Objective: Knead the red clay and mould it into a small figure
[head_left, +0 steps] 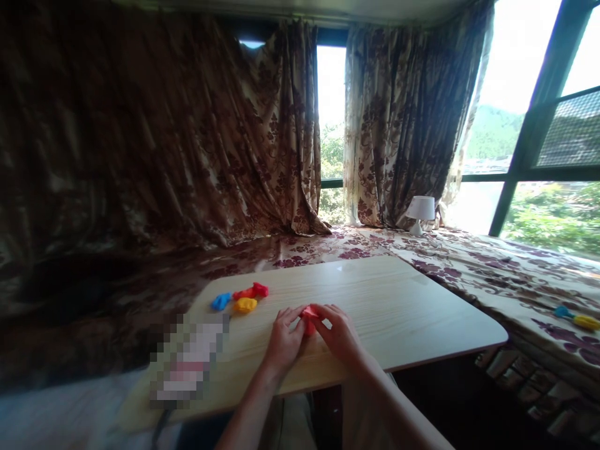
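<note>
My left hand (pixel 287 334) and my right hand (pixel 338 332) meet over the near middle of the pale wooden table (pixel 356 294). Between their fingertips is a soft, bright red lump (pixel 309 315), pinched from both sides. It looks like modelling clay or crumpled soft material; I cannot tell which. To the left, a blue lump (pixel 220 301), a yellow lump (pixel 245 305) and a red and orange lump (pixel 251 291) lie close together on the tabletop, apart from my hands.
A blurred-out flat object (pixel 192 362) with a dark cord lies at the table's left. Beyond the rounded table edge are a flowered cloth (pixel 464 259), a white lamp (pixel 420 212) and patterned curtains (pixel 276 137). Blue and yellow pieces (pixel 585 322) lie on the cloth at right.
</note>
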Demonstrator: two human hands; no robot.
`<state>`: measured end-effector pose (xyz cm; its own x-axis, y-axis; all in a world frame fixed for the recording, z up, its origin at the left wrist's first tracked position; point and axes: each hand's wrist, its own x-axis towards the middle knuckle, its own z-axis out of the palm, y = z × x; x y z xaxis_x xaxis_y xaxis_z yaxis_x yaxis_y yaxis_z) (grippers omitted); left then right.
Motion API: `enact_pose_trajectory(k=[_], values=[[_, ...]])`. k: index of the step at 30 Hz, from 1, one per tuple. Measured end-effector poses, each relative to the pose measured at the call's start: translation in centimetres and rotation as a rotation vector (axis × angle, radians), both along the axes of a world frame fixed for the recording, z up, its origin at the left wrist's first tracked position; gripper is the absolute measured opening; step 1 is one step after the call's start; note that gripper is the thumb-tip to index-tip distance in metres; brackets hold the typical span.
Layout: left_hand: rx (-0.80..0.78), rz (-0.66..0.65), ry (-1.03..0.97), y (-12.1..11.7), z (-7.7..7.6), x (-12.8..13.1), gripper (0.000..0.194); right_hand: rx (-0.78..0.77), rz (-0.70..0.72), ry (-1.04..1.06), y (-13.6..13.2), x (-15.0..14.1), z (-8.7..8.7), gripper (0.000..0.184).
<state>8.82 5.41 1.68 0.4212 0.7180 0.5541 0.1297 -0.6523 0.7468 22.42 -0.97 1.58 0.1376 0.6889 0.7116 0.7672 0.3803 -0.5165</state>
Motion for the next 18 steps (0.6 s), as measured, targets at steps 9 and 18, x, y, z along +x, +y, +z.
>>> enact_pose_trajectory(k=[9,18], values=[[-0.059,0.034,-0.028,-0.42,0.30,-0.02,0.024,0.022,0.017,-0.042,0.22,0.23,-0.39,0.030],[-0.172,0.037,-0.094,-0.49,0.13,0.16,0.027,0.084,0.030,-0.017,0.11,0.02,-0.39,0.030]])
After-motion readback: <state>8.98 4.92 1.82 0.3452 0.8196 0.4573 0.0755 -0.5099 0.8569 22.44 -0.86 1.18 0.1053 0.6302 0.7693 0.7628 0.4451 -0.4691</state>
